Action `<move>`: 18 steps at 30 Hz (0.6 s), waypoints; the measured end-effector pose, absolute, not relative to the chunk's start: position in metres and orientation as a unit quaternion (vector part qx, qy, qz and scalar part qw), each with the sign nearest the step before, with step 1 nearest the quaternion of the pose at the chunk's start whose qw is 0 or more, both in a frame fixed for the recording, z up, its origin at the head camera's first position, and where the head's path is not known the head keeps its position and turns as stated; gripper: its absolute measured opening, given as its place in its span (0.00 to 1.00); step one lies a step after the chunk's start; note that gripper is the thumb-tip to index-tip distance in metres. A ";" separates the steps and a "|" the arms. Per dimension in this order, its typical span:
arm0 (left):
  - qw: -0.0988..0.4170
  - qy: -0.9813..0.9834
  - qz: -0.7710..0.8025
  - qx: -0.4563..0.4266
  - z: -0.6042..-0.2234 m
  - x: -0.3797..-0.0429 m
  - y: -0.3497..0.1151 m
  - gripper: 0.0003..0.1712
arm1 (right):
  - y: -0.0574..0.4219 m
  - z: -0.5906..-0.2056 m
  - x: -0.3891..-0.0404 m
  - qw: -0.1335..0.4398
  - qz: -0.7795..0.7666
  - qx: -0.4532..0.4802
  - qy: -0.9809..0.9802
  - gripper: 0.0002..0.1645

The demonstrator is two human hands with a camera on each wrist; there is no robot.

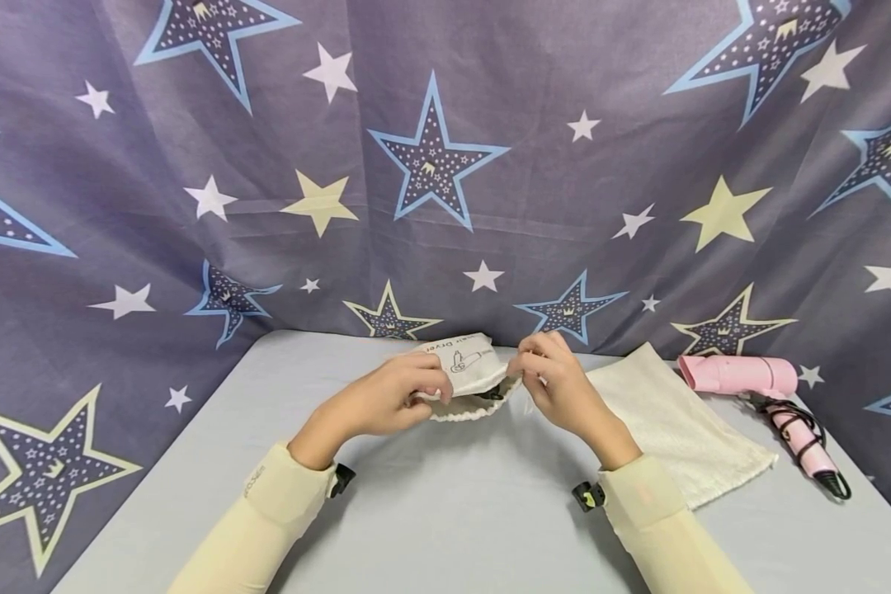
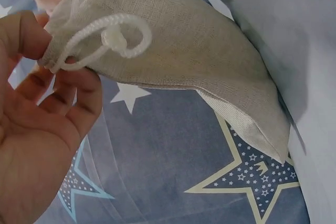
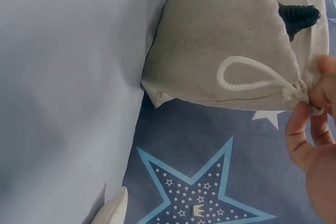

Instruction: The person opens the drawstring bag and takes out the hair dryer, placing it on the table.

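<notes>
A cream drawstring bag (image 1: 475,363) with "Hair Dryer" lettering and a line drawing stands mid-table, its gathered mouth toward me. My left hand (image 1: 389,396) pinches the left edge of the mouth. At the opposite edge, my right hand (image 1: 560,388) pinches the cloth between thumb and fingers. White cord loops (image 2: 107,30) hang from the side by the left hand; another loop (image 3: 247,72) shows at the right side. Inside the opening is a black ribbed piece (image 3: 299,18); the rest of it is hidden in the bag.
A second cream cloth bag (image 1: 668,421) lies flat to the right. Beyond it rests a pink hair dryer (image 1: 742,375), its black cord (image 1: 794,421) wound around the handle. A starry curtain (image 1: 445,247) hangs behind the pale table (image 1: 445,511).
</notes>
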State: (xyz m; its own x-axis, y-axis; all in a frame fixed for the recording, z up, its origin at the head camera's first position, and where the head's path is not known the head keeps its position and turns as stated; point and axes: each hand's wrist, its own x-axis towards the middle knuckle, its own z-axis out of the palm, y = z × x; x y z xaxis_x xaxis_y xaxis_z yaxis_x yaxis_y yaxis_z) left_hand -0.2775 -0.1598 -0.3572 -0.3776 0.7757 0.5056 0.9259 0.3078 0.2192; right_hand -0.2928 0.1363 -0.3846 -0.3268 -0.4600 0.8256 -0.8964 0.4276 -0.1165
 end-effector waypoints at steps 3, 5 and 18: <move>0.136 -0.798 -0.239 -0.536 -0.357 -0.275 -0.160 0.18 | 0.137 -0.386 -0.294 0.371 0.290 0.452 -0.757 0.20; 0.130 -0.802 -0.237 -0.532 -0.357 -0.275 -0.160 0.20 | 0.137 -0.387 -0.295 0.372 0.283 0.457 -0.757 0.21; 0.091 -0.844 -0.188 -0.494 -0.358 -0.269 -0.154 0.24 | 0.130 -0.388 -0.286 0.314 0.181 0.466 -0.807 0.30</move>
State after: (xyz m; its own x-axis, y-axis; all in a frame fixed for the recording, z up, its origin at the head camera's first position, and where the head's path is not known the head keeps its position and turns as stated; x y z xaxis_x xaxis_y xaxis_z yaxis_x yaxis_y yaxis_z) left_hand -0.2690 -0.1537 -0.3577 -0.4962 0.7991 0.3396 0.8677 0.4422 0.2271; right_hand -0.2865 0.1305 -0.3876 -0.3675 -0.6391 0.6756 -0.8664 0.4994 0.0012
